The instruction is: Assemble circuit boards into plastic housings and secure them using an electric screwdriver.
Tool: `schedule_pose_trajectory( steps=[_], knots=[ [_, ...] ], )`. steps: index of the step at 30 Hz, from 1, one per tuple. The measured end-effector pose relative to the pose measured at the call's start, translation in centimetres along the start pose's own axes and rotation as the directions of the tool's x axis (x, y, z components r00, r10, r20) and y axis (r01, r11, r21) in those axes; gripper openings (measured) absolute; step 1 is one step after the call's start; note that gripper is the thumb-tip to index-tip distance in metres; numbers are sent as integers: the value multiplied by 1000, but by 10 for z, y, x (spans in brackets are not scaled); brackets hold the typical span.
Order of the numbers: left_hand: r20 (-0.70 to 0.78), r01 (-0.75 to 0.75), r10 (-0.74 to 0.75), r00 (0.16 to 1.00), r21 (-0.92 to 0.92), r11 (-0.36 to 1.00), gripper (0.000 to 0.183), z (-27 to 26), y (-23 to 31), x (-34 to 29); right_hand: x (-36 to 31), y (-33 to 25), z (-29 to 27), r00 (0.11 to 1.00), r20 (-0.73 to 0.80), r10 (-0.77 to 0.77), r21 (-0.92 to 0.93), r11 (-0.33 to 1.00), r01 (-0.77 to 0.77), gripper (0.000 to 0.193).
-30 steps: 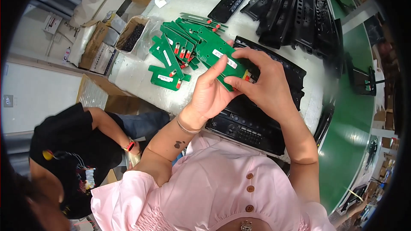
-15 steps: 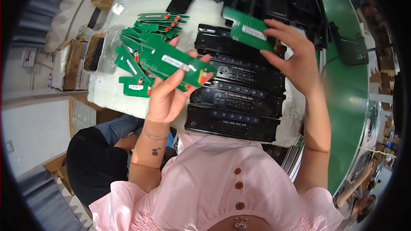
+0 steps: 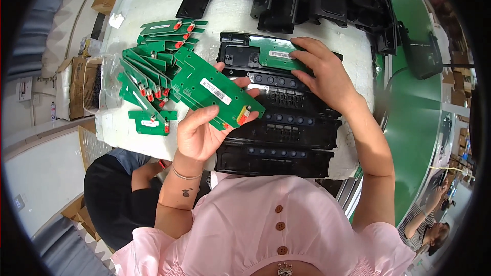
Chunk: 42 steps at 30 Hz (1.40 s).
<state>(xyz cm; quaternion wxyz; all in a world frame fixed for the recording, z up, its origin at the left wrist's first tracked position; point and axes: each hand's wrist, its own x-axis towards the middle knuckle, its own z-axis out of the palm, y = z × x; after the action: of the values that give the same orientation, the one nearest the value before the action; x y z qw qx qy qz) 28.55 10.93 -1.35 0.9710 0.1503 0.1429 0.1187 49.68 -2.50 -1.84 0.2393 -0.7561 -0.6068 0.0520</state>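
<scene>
From the head view, the left hand [image 3: 199, 133] grips a small stack of green circuit boards [image 3: 217, 92] above the table, while the right hand [image 3: 325, 74] presses flat, fingers spread, on another green board [image 3: 276, 53] seated in a black plastic panel [image 3: 240, 53]. More loose boards [image 3: 153, 76] crowd the white table [image 3: 153, 0] at left, stacked black panels [image 3: 276, 145] fill the near edge, and a black-clad person [image 3: 112, 199] crouches lower left.

White table [image 3: 158, 0], green circuit boards [image 3: 153, 66], black plastic panels [image 3: 276, 158]
</scene>
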Motion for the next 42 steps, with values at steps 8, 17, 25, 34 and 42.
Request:
schedule_pose_trajectory(
  steps=[8, 17, 25, 34, 42],
  knots=[
    [36, 25, -27, 999, 57, 998, 71, -13, 0, 15, -5, 4, -11, 998, -35, 56, 11, 998, -55, 26],
    [20, -7, 5, 1000, 94, 996, 79, -19, -1, 23, -14, 14, -7, 989, -42, 144, 80, 987, -140, 22],
    [8, -14, 14, 1000, 103, 995, 80, -19, -1, 23, -15, 14, -6, 990, -43, 135, 87, 988, -131, 20],
    [17, 49, -49, 999, 12, 999, 79, 16, -17, 17, 0, -73, -20, 994, -12, 109, 334, 937, -98, 40],
    [-46, 59, -57, 997, 51, 997, 78, 6, -18, -12, -19, -77, -29, 977, -53, 206, 395, 903, -169, 40]
  ],
)
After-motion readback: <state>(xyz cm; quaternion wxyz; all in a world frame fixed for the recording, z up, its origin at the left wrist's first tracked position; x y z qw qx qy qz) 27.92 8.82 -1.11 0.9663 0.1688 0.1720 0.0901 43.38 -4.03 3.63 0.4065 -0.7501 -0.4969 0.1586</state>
